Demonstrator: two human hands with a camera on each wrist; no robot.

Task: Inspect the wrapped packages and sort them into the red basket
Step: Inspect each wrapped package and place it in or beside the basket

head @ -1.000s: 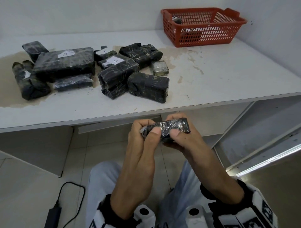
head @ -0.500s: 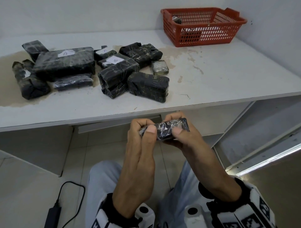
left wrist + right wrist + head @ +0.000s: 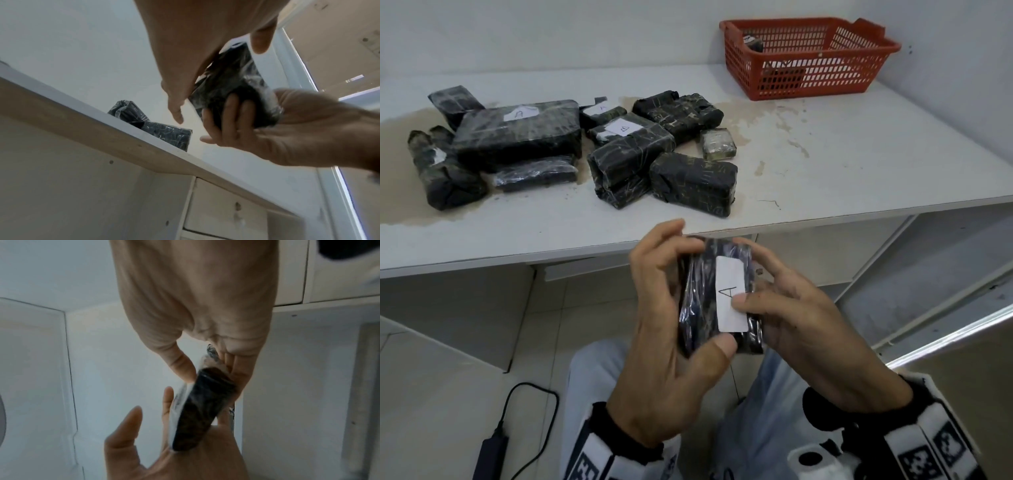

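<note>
Both hands hold a small black film-wrapped package (image 3: 700, 298) below the table's front edge, upright, its white label marked "A" (image 3: 729, 294) facing me. My left hand (image 3: 671, 322) grips its left side, thumb at the bottom corner. My right hand (image 3: 787, 308) holds the right side, thumb pressed on the label. The same package (image 3: 232, 84) appears between both hands in the left wrist view, and edge-on as the package (image 3: 201, 412) in the right wrist view. The red basket (image 3: 808, 56) stands at the table's far right with a dark package inside.
Several black wrapped packages (image 3: 688, 181) lie clustered on the white table (image 3: 825, 164), some with white labels, on a stained patch at left. Drawers sit under the tabletop. A black charger and cable (image 3: 496, 445) lie on the floor at lower left.
The package has been turned from lying sideways, edge up, to upright with its "A" label facing me. Both hands shifted their grip and came closer to the camera.
</note>
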